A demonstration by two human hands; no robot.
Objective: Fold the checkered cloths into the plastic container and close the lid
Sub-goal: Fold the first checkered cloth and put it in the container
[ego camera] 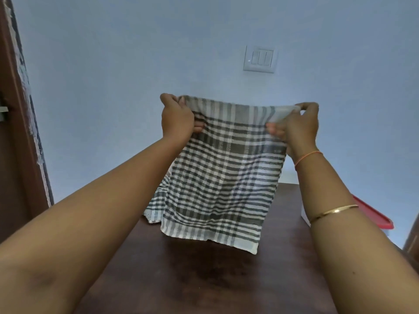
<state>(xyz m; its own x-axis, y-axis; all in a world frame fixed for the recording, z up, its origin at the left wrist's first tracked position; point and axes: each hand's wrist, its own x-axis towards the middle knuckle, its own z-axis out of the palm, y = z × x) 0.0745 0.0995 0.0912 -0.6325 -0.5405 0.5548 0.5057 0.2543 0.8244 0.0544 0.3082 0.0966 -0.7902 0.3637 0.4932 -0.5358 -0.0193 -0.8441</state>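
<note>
A green-and-white checkered cloth hangs in the air above the dark wooden table. My left hand grips its upper left corner and my right hand pinches its upper right corner, stretching the top edge flat. The lower edge hangs just over the table. Another checkered cloth lies on the table behind it, mostly hidden. The plastic container with a red lid sits at the table's right edge, partly hidden by my right forearm.
A pale blue wall with a white switch plate stands behind the table. A brown door frame runs down the left side. The near part of the table shows bare dark wood.
</note>
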